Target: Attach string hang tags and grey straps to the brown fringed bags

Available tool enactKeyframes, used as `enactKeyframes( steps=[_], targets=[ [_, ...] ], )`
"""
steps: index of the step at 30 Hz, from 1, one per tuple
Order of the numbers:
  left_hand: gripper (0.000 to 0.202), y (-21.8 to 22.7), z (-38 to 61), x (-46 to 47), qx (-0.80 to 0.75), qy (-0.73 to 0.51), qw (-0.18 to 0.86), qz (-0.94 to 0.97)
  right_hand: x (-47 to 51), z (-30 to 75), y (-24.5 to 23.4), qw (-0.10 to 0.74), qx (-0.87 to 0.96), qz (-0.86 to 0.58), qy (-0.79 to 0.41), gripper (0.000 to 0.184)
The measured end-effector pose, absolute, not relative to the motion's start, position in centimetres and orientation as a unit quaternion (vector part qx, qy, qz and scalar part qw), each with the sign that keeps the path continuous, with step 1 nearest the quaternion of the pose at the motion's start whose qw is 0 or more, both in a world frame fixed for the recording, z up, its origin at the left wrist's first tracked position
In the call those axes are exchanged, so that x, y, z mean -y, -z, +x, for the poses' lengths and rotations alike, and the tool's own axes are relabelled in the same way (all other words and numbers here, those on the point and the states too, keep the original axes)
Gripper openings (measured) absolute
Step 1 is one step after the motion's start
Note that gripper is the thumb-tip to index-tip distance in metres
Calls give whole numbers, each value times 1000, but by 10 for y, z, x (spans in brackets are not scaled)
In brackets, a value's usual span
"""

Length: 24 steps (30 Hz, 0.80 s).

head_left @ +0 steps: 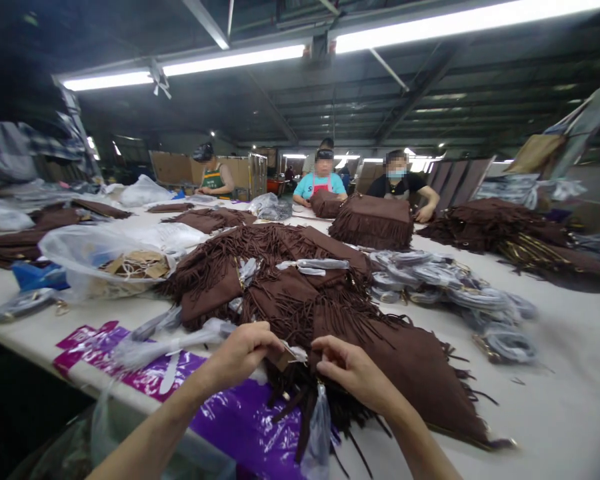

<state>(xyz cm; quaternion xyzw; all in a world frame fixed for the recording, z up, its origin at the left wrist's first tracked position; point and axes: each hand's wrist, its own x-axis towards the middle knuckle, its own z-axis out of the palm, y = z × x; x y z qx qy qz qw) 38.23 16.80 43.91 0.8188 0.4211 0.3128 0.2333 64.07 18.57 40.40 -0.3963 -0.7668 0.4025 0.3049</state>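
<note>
My left hand (253, 347) is closed in a pinch at a small brown tag (281, 360), with a white strip (297, 355) beside it. My right hand (347, 370) has its fingers curled over the edge of a dark brown fringed bag (410, 373); what its fingertips grip is too small to make out. Below that hand hangs a plastic-wrapped tassel-like piece (319, 427) from a metal fitting. Under the hands, dark fringe spills over a shiny purple plastic bag (250, 420). More fringed bags (275, 293) are heaped just beyond my hands.
Plastic-wrapped straps (450, 283) lie coiled on the white table (570, 373) at the right. A clear plastic bag (80, 267) of brown tags (135, 265) sits at the left. Bag stacks (373, 220) stand farther back, where several people work across the table.
</note>
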Motion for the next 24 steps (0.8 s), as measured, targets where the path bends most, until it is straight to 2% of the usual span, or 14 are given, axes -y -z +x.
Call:
enactKeyframes(
  steps=[3,8,12,15,17,19,21,24],
  targets=[
    [32,-436,396,-164,-389,-348,246,817,-186,636,-404,335,775,-392,-365,24],
    [44,-440,418,-167,-346,-351,306,815,-188,639,-398,332,756,-402,-397,26],
    [48,-454,391,-167,-424,-377,321,758,-188,652,-401,318,746,-406,-421,26],
    [44,-467,344,-159,-483,-421,353,681,-182,669,-414,313,754,-405,-412,25],
    [37,-471,315,-151,-513,-409,351,668,-174,685,-425,312,759,-429,-377,24],
    [30,-469,299,-146,-527,-349,294,717,-163,705,-432,300,775,-453,-322,23],
    [27,-464,305,-143,-523,-302,173,778,-150,729,-432,282,799,-461,-265,25],
    [31,-453,361,-138,-487,-302,-24,819,-130,765,-420,288,792,-509,-176,30]
  ],
)
